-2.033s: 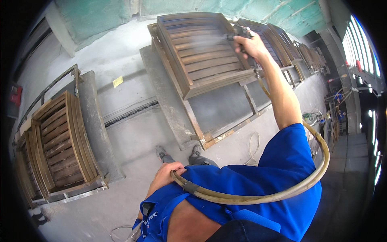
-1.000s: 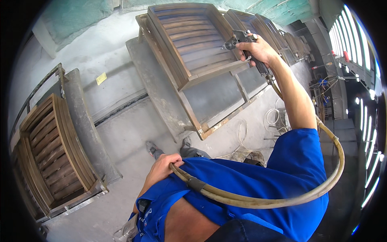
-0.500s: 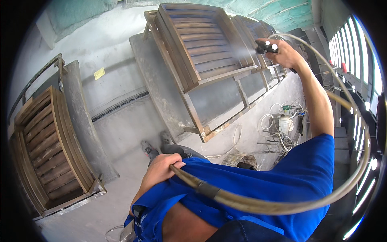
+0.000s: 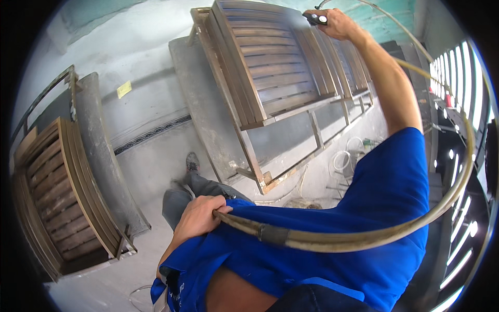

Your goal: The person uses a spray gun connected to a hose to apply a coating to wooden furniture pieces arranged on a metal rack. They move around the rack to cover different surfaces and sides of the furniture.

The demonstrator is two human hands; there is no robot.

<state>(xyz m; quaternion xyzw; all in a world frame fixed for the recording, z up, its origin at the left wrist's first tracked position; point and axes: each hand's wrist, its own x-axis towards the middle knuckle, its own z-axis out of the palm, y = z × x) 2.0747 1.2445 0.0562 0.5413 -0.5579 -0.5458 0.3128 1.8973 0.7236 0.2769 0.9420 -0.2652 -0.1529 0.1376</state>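
My right hand point(image 4: 338, 24), at the end of a raised arm, is wrapped round a black spray gun point(image 4: 315, 19). It is held over the far right part of a slatted wooden frame point(image 4: 273, 52), and a faint mist shows by the nozzle. A pale hose point(image 4: 405, 34) runs from the gun and loops down at my right side. At my waist my left hand point(image 4: 200, 217) is closed round that beige hose's near stretch point(image 4: 332, 242), which has a dark tape wrap point(image 4: 274, 234).
The wooden frame rests on a metal rack point(image 4: 251, 156) beside a grey panel point(image 4: 195, 93), with similar frames behind it. Another slatted wooden frame point(image 4: 60, 192) stands at the left. A chain point(image 4: 150, 136) runs along the floor channel. Coiled hoses point(image 4: 341, 160) lie at the right.
My right hand with the spray gun has moved up and left, toward the far edge of the wooden frame. My feet have shifted. The left hand still grips the hose.
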